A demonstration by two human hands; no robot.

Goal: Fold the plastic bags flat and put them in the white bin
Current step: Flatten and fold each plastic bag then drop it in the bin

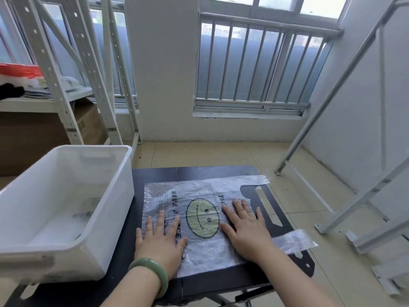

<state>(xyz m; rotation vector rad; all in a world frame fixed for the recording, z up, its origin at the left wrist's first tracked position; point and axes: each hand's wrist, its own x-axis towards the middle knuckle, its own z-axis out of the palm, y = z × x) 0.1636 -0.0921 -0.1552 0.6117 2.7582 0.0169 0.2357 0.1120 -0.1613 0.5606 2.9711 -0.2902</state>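
A clear plastic bag (199, 196) printed with a yellow smiley face and black lettering lies spread out on the small black table (155, 176). Its two handle strips stretch to the right, one along the far edge, one over the near right corner. My left hand (160, 242), with a green bangle on the wrist, presses flat on the bag's left part. My right hand (245, 231) lies flat on the bag just right of the smiley, fingers straight and spread. The white bin (106, 209) stands on the table's left side; something clear with dark print lies in its bottom.
White metal shelving (66, 89) with boxes and bags stands behind the bin on the left. A slanted white metal frame (345, 173) rises on the right over the tiled floor. A barred window (254, 69) is straight ahead.
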